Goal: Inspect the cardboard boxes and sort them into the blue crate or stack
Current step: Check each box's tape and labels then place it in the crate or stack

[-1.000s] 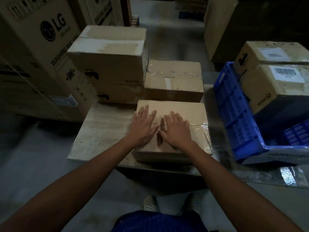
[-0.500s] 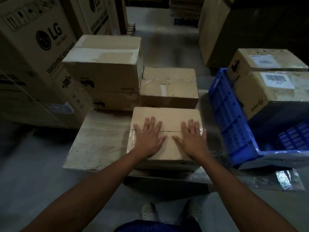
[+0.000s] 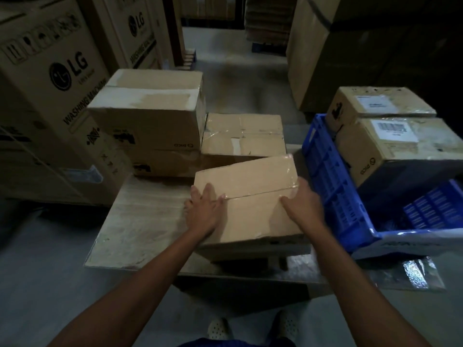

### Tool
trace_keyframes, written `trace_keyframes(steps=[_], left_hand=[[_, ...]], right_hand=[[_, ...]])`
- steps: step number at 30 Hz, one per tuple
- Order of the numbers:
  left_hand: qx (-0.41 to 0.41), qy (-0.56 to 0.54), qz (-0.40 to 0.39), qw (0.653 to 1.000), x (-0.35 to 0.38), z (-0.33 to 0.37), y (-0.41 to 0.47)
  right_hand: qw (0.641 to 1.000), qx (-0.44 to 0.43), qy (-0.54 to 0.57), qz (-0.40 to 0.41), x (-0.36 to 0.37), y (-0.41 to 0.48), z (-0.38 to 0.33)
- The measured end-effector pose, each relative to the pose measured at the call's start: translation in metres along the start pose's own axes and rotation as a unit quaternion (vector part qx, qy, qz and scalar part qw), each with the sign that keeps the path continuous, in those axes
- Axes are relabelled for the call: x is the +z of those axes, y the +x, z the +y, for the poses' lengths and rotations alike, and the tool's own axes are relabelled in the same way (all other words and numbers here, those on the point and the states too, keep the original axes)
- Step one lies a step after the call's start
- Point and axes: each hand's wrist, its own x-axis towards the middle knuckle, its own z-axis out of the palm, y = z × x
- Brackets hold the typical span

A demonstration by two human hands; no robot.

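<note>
A taped brown cardboard box (image 3: 250, 196) sits tilted on the low wooden platform (image 3: 145, 221) in front of me, its right side raised. My left hand (image 3: 204, 211) grips its left edge and my right hand (image 3: 304, 204) grips its right edge. Behind it stands a stack of boxes: a large one (image 3: 150, 113) on top at the left and a smaller taped one (image 3: 244, 135) to its right. The blue crate (image 3: 333, 181) stands at the right and holds two labelled boxes (image 3: 400, 144).
Tall LG washing machine cartons (image 3: 50, 96) wall off the left side. More large cartons (image 3: 325, 46) stand at the back right, with a floor aisle between. Clear plastic film (image 3: 413, 271) lies on the floor under the crate. My feet are at the platform's near edge.
My hands slid apart from the middle of the box top to its left and right edges. The box has turned and lifted on its right side.
</note>
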Motion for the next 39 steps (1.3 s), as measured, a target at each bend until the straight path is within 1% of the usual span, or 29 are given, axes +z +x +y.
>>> trace_keyframes(steps=[2, 3, 5, 7, 9, 11, 12, 14, 15, 16, 18, 19, 21, 22, 24, 25, 26, 27, 28, 29, 30, 31, 32, 33, 34, 35, 37, 39], left_hand=[[-0.006, -0.052, -0.031, 0.998, 0.002, -0.001, 0.009], [-0.011, -0.082, -0.052, 0.995, 0.001, -0.001, 0.013], [-0.017, -0.137, -0.094, 0.986, -0.002, -0.002, 0.024], [-0.034, -0.19, -0.129, 0.973, -0.007, -0.003, 0.03], [-0.065, -0.27, -0.152, 0.949, -0.017, 0.001, 0.028], [-0.092, -0.362, -0.154, 0.915, -0.036, 0.008, 0.018], [-0.094, -0.404, -0.145, 0.898, -0.048, 0.013, 0.013], [-0.072, -0.477, -0.121, 0.867, -0.075, 0.023, -0.002], [-0.055, -0.504, -0.12, 0.854, -0.088, 0.029, -0.01], [-0.032, -0.518, -0.132, 0.844, -0.099, 0.035, -0.017], [0.002, -0.532, -0.169, 0.829, -0.116, 0.047, -0.03], [0.005, -0.537, -0.183, 0.823, -0.119, 0.05, -0.032], [-0.01, -0.547, -0.189, 0.815, -0.121, 0.053, -0.031], [-0.022, -0.553, -0.19, 0.811, -0.119, 0.053, -0.03], [-0.044, -0.558, -0.195, 0.805, -0.11, 0.049, -0.024], [-0.052, -0.55, -0.194, 0.811, -0.104, 0.048, -0.023], [-0.053, -0.53, -0.186, 0.826, -0.1, 0.05, -0.023], [-0.041, -0.496, -0.168, 0.851, -0.098, 0.054, -0.024], [-0.015, -0.441, -0.13, 0.888, -0.096, 0.058, -0.027], [0.031, -0.362, -0.063, 0.93, -0.096, 0.061, -0.029], [0.099, -0.266, 0.028, 0.958, -0.099, 0.062, -0.033], [0.19, -0.187, 0.103, 0.958, -0.101, 0.063, -0.038], [0.276, -0.133, 0.133, 0.942, -0.101, 0.064, -0.044], [0.33, -0.088, 0.123, 0.932, -0.099, 0.064, -0.05], [0.351, -0.046, 0.1, 0.93, -0.094, 0.062, -0.056], [0.351, 0.0, 0.081, 0.933, -0.089, 0.06, -0.061], [0.353, 0.081, 0.065, 0.93, -0.078, 0.055, -0.065], [0.348, 0.104, 0.047, 0.931, -0.075, 0.053, -0.064]], right_hand=[[0.998, -0.053, -0.027, 0.012, -0.019, -0.014, -0.026], [0.995, -0.078, -0.061, 0.024, -0.022, -0.019, -0.038], [0.985, -0.108, -0.131, 0.04, -0.02, -0.032, -0.061], [0.974, -0.148, -0.166, 0.035, -0.01, -0.041, -0.078], [0.967, -0.201, -0.152, 0.02, -0.004, -0.046, -0.087], [0.968, -0.224, -0.11, 0.005, 0.0, -0.045, -0.087], [0.97, -0.218, -0.105, 0.015, 0.003, -0.042, -0.082], [0.98, -0.165, -0.104, 0.042, 0.009, -0.039, -0.071], [0.988, -0.131, -0.07, 0.03, 0.012, -0.038, -0.067], [0.995, -0.103, -0.009, 0.003, 0.015, -0.038, -0.067], [0.99, -0.081, 0.1, -0.057, 0.022, -0.04, -0.069], [0.988, -0.087, 0.109, -0.06, 0.025, -0.04, -0.07], [0.988, -0.099, 0.112, -0.029, 0.024, -0.038, -0.07], [0.99, -0.097, 0.102, -0.011, 0.023, -0.036, -0.071], [0.994, -0.084, 0.07, -0.001, 0.022, -0.033, -0.068], [0.995, -0.082, 0.053, -0.004, 0.022, -0.031, -0.066], [0.995, -0.089, 0.039, -0.003, 0.023, -0.031, -0.062], [0.995, -0.095, 0.029, -0.002, 0.023, -0.032, -0.06], [0.995, -0.101, 0.022, 0.003, 0.024, -0.033, -0.055], [0.993, -0.114, -0.001, 0.019, 0.024, -0.035, -0.051], [0.989, -0.136, -0.041, 0.05, 0.024, -0.038, -0.047], [0.979, -0.169, -0.08, 0.083, 0.023, -0.043, -0.043], [0.966, -0.21, -0.1, 0.109, 0.023, -0.047, -0.039], [0.956, -0.246, -0.107, 0.116, 0.023, -0.051, -0.037], [0.949, -0.271, -0.114, 0.11, 0.024, -0.055, -0.035], [0.945, -0.285, -0.132, 0.095, 0.025, -0.059, -0.035], [0.939, -0.289, -0.177, 0.064, 0.028, -0.061, -0.033], [0.94, -0.277, -0.194, 0.054, 0.027, -0.06, -0.033]])
